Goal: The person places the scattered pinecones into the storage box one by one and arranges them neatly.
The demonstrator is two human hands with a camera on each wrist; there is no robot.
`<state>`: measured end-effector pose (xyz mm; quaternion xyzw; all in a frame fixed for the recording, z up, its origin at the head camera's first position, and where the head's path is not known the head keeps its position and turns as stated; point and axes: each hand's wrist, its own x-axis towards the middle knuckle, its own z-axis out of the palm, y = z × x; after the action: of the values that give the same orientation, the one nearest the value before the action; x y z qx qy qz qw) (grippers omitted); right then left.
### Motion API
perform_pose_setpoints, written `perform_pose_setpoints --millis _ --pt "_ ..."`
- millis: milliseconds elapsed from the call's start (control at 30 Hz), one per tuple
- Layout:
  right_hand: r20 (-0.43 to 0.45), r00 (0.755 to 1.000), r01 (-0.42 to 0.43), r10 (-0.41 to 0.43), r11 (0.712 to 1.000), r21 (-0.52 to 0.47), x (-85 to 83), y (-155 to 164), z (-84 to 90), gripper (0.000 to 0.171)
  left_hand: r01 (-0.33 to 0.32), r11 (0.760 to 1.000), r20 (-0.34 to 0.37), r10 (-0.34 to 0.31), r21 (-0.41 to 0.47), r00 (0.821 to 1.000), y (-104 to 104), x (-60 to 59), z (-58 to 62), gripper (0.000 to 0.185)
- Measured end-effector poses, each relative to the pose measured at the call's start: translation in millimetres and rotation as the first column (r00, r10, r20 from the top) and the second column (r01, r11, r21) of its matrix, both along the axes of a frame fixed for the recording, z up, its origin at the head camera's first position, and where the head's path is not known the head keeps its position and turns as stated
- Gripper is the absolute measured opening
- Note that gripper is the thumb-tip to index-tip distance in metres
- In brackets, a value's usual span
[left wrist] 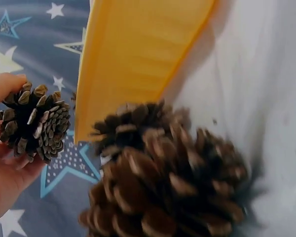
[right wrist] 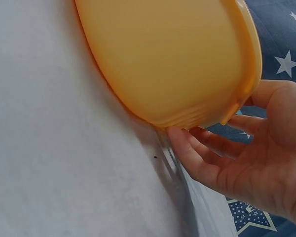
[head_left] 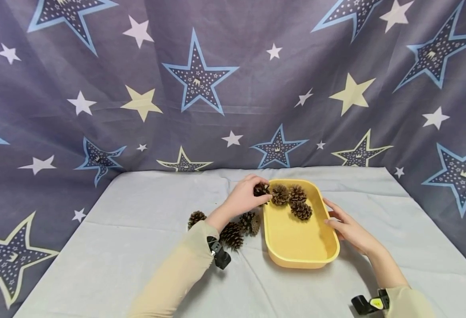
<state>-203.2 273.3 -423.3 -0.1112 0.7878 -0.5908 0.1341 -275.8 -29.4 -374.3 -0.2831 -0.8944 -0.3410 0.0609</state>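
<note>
Brown pine cone [head_left: 261,190] pinched in left hand [head_left: 244,197] over yellow tray [head_left: 296,247] rim.

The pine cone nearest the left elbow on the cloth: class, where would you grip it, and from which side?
Probably from above: pinch that pine cone across its round scaly body. It lies apart from the other cones, so fingers have room on both sides.

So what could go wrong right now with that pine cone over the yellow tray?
The left hand pinches a pine cone right over the tray's rim; released early, it might drop outside. The right hand only touches the tray's side with straight fingers, so a bump could slide it.
</note>
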Motion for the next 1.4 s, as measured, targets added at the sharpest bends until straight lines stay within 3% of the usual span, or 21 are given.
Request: perform_pose_setpoints --millis 233,567,800,1067,1400 --pt "0.008 1.0 0.013 -0.013 1.0 0.02 -0.2 -0.2 0.6 0.068 0.031 0.999 0.013 -0.031 0.015 0.999 17.7 3.0 2.5 0.043" --pt "0.02 1.0 0.021 -0.022 1.0 0.014 -1.0 0.0 -1.5 0.068 0.081 0.996 0.017 -0.081 0.03 0.997 35.6 2.9 -9.4 0.044" --pt "0.023 1.0 0.022 -0.022 1.0 0.009 -1.2 0.1 -1.3 0.067 0.089 0.996 0.031 -0.089 -0.012 0.996 44.5 2.4 -12.3 0.045" --pt "0.019 1.0 0.014 -0.014 1.0 -0.003 -1.4 -0.4 -1.0 0.067 0.094 0.987 0.017 -0.092 -0.128 0.996 46.8 3.0 -15.8 0.044" --pt "0.021 1.0 0.018 -0.018 1.0 0.006 -0.8 -0.3 -0.5 0.068 0.12 0.978 0.009 -0.12 -0.169 0.993 44.6 2.0 -24.3 0.045"
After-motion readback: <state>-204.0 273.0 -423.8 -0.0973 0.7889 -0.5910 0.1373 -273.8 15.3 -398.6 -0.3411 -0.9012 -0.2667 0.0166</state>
